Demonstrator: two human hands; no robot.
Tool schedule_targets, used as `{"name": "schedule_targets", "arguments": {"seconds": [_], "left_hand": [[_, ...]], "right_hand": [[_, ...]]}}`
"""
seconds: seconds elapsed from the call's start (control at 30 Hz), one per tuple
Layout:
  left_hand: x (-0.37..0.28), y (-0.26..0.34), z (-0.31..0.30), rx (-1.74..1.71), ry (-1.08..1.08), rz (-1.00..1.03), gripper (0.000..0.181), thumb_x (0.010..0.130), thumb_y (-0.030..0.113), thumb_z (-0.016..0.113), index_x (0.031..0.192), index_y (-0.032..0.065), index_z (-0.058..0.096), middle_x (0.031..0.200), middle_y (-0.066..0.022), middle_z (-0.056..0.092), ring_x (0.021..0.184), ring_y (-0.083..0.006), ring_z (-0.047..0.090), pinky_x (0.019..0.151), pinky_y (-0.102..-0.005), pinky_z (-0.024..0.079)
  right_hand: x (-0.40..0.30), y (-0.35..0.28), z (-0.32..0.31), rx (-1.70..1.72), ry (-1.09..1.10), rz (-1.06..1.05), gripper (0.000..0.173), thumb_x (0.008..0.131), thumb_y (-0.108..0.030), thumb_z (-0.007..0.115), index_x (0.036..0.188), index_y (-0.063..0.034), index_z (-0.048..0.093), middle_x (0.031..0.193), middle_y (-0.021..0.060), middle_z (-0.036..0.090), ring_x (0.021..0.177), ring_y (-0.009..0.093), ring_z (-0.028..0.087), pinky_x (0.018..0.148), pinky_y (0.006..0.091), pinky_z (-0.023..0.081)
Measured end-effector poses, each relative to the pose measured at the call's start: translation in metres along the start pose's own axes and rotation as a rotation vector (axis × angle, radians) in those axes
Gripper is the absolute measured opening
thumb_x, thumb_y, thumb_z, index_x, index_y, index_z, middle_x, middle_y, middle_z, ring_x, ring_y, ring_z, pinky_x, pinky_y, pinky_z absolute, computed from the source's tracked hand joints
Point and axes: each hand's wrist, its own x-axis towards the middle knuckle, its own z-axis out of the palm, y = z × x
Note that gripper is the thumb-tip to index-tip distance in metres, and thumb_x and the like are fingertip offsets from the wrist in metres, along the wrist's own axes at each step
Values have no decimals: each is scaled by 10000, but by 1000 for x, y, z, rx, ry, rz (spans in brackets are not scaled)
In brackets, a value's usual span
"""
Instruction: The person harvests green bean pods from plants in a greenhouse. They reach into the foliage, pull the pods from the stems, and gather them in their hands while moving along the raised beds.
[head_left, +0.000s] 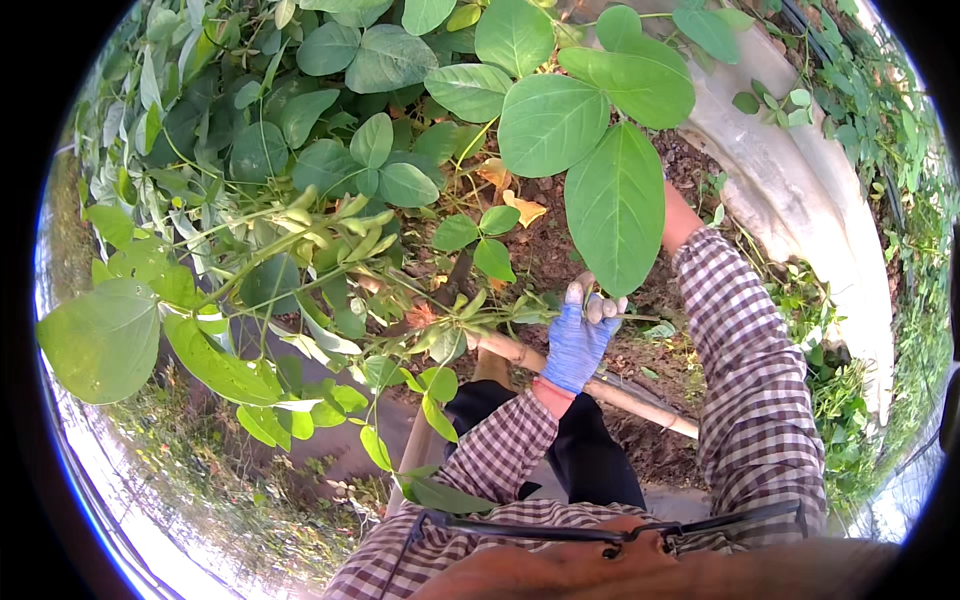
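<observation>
My left hand (579, 334), in a blue glove with bare or pale fingertips, is closed around the thin end of a soybean plant's stem (517, 315). That plant lies across to the left, bearing clusters of green pods (352, 232) and broad leaves (217, 360). My right forearm, in a checked sleeve, reaches up on the right; my right hand is hidden behind a large green leaf (616, 210), so its hold cannot be seen. Small leaves and pods hang close to my left hand's knuckles.
A bamboo pole (637, 405) crosses below my left hand, over my dark-trousered legs. Dense bean foliage (322, 97) fills the upper left. Reddish soil (540, 232) shows between the plants. A pale plastic sheet (810, 217) runs down the right side, with low greenery beyond.
</observation>
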Motion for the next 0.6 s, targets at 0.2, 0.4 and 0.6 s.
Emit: {"name": "schedule_targets", "arguments": {"seconds": [0.2, 0.4, 0.6], "left_hand": [[-13, 0, -36, 1649, 31, 507, 451, 894, 141, 523, 1294, -22, 393, 1023, -171, 567, 972, -299, 563, 919, -369, 435], [-21, 5, -36, 1619, -116, 638, 501, 887, 70, 489, 1361, 4, 339, 1226, -207, 491, 1061, -332, 534, 924, -353, 425], [-22, 0, -40, 1298, -18, 330, 409, 898, 58, 459, 1301, 11, 409, 1259, -188, 483, 1108, -287, 512, 928, -349, 420]], "right_hand": [[58, -40, 41, 143, 353, 261, 312, 887, -267, 479, 1108, -81, 596, 1086, 170, 608, 948, 340, 600, 833, 417, 478], [63, -57, 52, 80, 549, 264, 339, 901, -303, 472, 1120, -69, 582, 1105, 175, 597, 977, 332, 586, 851, 416, 461], [56, -52, 59, 96, 591, 241, 348, 912, -308, 455, 1130, -61, 569, 1116, 174, 594, 990, 332, 580, 852, 413, 460]]}}
